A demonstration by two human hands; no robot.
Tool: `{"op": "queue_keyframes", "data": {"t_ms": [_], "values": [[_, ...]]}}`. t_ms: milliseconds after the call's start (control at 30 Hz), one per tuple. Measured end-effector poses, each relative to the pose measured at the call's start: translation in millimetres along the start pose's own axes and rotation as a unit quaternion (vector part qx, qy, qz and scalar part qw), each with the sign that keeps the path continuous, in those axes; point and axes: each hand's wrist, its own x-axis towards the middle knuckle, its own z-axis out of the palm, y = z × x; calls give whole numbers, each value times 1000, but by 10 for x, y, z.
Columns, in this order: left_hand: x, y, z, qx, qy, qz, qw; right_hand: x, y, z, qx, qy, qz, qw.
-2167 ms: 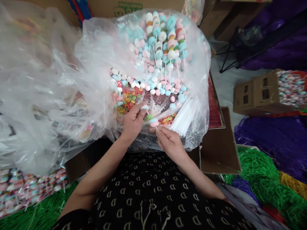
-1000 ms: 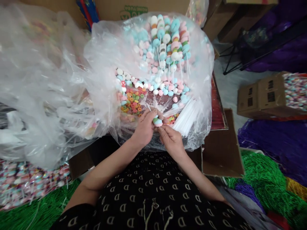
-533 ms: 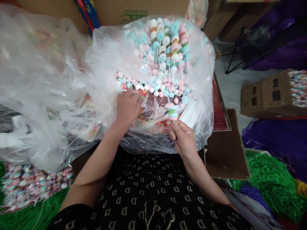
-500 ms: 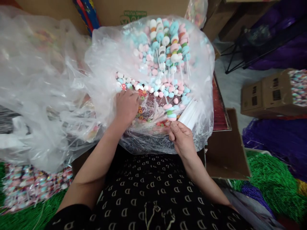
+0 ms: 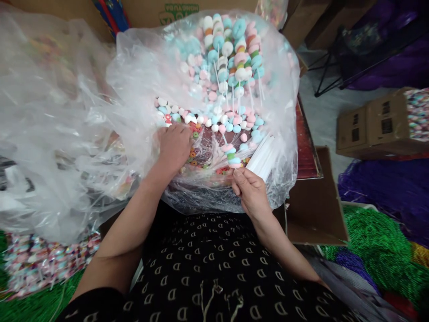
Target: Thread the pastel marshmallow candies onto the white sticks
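Note:
My right hand (image 5: 250, 185) pinches the near end of a short candy skewer (image 5: 233, 157) with pink, blue and green pieces on a white stick. My left hand (image 5: 174, 145) rests palm down beside small ring candies (image 5: 195, 129); its fingertips are bent over and what they touch is hidden. Beyond both hands lies a row of loose pastel candies (image 5: 222, 128). Several finished skewers (image 5: 240, 58) lie at the back of the clear plastic bag (image 5: 281, 100). A bundle of white sticks (image 5: 263, 156) is right of the skewer.
More crumpled plastic (image 5: 67, 147) spreads on the left, above packed candy (image 5: 43, 264). An open cardboard box (image 5: 315, 214) stands at the right, with green strands (image 5: 378, 241) and purple netting (image 5: 385, 192) beyond it. Closed-looking cartons (image 5: 368, 125) stand farther right.
The view has shifted slightly, so hands and candies sit a little further up and left. Both hands keep nearly the same pose, the skewer still in my right hand.

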Motion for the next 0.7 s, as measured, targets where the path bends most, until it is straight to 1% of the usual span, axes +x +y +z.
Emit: {"op": "queue_keyframes", "data": {"t_ms": [67, 100, 133, 167, 200, 267, 300, 333, 367, 433, 600, 700], "values": [[-29, 53, -41, -98, 20, -32, 994, -12, 13, 8, -19, -26, -2, 999], [-51, 96, -62, -172, 35, -55, 983, -19, 15, 17, -27, -44, 0, 999], [-77, 145, -80, -258, 52, -83, 961, -26, 13, 31, -34, -63, 3, 997], [-105, 197, -91, -346, 66, -113, 929, -32, 6, 49, -41, -81, 7, 996], [-133, 249, -93, -427, 76, -145, 889, -36, -5, 71, -48, -96, 10, 994], [-184, 343, -76, -547, 77, -195, 811, -38, -32, 121, -67, -115, 15, 991], [-205, 380, -59, -584, 72, -211, 781, -36, -46, 145, -78, -120, 16, 990], [-222, 410, -39, -609, 67, -220, 759, -31, -58, 165, -89, -122, 16, 988], [-236, 433, -18, -624, 63, -225, 745, -26, -66, 182, -99, -122, 16, 988], [-257, 464, 22, -641, 61, -230, 730, -15, -76, 199, -112, -117, 15, 987], [-279, 505, 97, -665, 80, -225, 708, -13, -77, 188, -116, -110, 8, 987], [-305, 541, 136, -666, 92, -228, 705, -31, -74, 191, -116, -98, 4, 988]]}}
